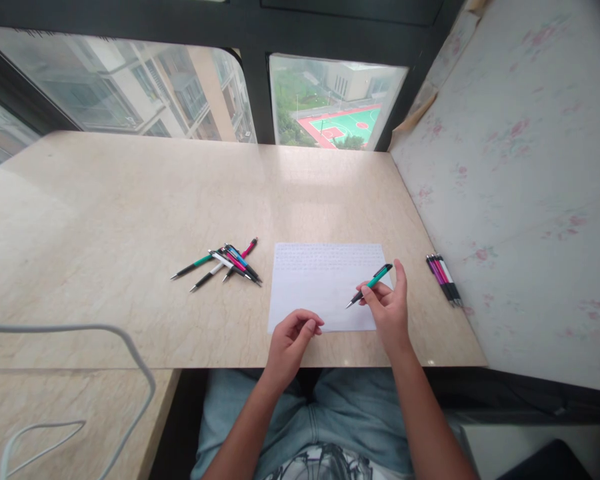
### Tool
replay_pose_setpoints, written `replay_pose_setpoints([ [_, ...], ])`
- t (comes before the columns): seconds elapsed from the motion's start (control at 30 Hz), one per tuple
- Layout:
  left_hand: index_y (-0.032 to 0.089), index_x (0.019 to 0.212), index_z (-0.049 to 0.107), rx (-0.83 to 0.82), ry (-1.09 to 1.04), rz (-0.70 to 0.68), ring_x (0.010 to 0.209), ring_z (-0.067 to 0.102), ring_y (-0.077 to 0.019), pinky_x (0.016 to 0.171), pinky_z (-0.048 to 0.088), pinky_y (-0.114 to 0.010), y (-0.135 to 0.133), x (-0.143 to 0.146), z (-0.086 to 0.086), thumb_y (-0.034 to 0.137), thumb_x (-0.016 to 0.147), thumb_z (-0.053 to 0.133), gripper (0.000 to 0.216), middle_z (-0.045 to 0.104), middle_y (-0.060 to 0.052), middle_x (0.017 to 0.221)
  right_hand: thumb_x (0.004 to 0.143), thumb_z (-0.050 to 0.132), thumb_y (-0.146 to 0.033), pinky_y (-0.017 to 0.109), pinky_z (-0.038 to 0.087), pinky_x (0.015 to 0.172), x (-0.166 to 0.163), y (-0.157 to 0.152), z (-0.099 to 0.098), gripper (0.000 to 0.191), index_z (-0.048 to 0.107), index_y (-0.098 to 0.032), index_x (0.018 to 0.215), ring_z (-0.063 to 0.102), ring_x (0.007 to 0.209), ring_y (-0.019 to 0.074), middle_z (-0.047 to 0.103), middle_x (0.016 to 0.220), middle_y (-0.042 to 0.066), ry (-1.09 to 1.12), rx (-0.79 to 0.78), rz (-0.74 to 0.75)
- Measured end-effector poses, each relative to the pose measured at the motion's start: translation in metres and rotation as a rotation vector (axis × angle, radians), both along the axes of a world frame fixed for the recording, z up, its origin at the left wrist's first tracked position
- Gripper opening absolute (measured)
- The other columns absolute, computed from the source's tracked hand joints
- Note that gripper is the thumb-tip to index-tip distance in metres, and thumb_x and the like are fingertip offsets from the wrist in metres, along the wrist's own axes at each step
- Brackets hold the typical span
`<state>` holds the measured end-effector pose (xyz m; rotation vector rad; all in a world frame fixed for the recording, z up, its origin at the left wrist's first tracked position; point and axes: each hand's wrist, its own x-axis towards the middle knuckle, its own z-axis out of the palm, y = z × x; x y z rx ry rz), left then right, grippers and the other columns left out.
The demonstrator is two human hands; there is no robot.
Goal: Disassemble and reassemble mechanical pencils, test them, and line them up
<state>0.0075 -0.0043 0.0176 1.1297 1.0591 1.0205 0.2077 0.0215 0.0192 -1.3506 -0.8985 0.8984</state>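
Observation:
A green and black ballpoint pen (371,285) is held in my right hand (391,310), tilted over the right part of a white sheet of paper (310,293). Its tip points down and to the left. Lines of small handwriting run across the top of the sheet, and the lower part is blank. My left hand (294,337) rests at the sheet's lower edge with fingers curled and thumb close to the fingertips. Nothing shows between them. Left of the paper lies a loose heap of several pens (230,262), in green, white, pink and blue with black grips.
Several purple, pink and white pens (443,280) lie side by side near the flowered wall (520,200) on the right. A grey cable (115,328) loops over the table's (130,200) front left. Windows (337,103) stand behind the table.

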Motion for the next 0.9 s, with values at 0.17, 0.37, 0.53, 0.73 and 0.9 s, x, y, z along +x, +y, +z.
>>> replay_pose_setpoints([
  [0.17, 0.017, 0.088, 0.067, -0.014, 0.001, -0.01, 0.076, 0.061, -0.018, 0.073, 0.048, -0.03, 0.001, -0.001, -0.001, 0.033, 0.089, 0.057, 0.019, 0.065, -0.006, 0.083, 0.08, 0.069, -0.034, 0.03, 0.054, 0.061, 0.006, 0.007, -0.007, 0.081, 0.023, -0.022, 0.146, 0.065, 0.067, 0.0168, 0.07, 0.079, 0.001, -0.025, -0.014, -0.01],
  [0.37, 0.017, 0.088, 0.067, -0.017, -0.014, -0.015, 0.075, 0.061, -0.017, 0.072, 0.048, -0.029, 0.001, 0.0, 0.001, 0.032, 0.09, 0.056, 0.018, 0.065, -0.005, 0.083, 0.078, 0.071, -0.033, 0.029, 0.054, 0.059, 0.009, 0.011, -0.008, 0.088, 0.018, -0.024, 0.148, 0.065, 0.066, 0.0166, 0.07, 0.079, 0.0, -0.033, -0.003, -0.018],
  [0.53, 0.017, 0.089, 0.067, -0.03, -0.011, -0.024, 0.076, 0.061, -0.0179, 0.073, 0.049, -0.029, 0.001, -0.001, -0.001, 0.033, 0.09, 0.056, 0.019, 0.066, -0.006, 0.085, 0.078, 0.07, -0.033, 0.029, 0.054, 0.06, 0.01, 0.018, -0.008, 0.086, 0.019, -0.026, 0.146, 0.064, 0.067, 0.0163, 0.069, 0.081, 0.0, -0.055, 0.009, 0.0],
  [0.73, 0.018, 0.09, 0.067, -0.042, -0.033, -0.029, 0.076, 0.062, -0.0175, 0.073, 0.049, -0.029, 0.001, -0.002, -0.003, 0.03, 0.09, 0.055, 0.017, 0.065, -0.006, 0.086, 0.074, 0.074, -0.038, 0.022, 0.045, 0.049, 0.021, 0.038, -0.006, 0.046, 0.054, -0.023, 0.113, 0.051, 0.054, 0.01, 0.056, 0.07, -0.005, -0.082, 0.0, -0.03],
  [0.9, 0.019, 0.09, 0.068, -0.059, -0.047, -0.027, 0.076, 0.062, -0.0179, 0.072, 0.049, -0.03, 0.002, -0.002, -0.004, 0.028, 0.09, 0.055, 0.016, 0.065, -0.006, 0.088, 0.074, 0.075, -0.041, 0.021, 0.036, 0.043, 0.026, 0.058, -0.006, 0.034, 0.048, -0.021, 0.07, 0.04, 0.045, 0.0069, 0.043, 0.058, -0.008, -0.147, 0.048, -0.129],
])
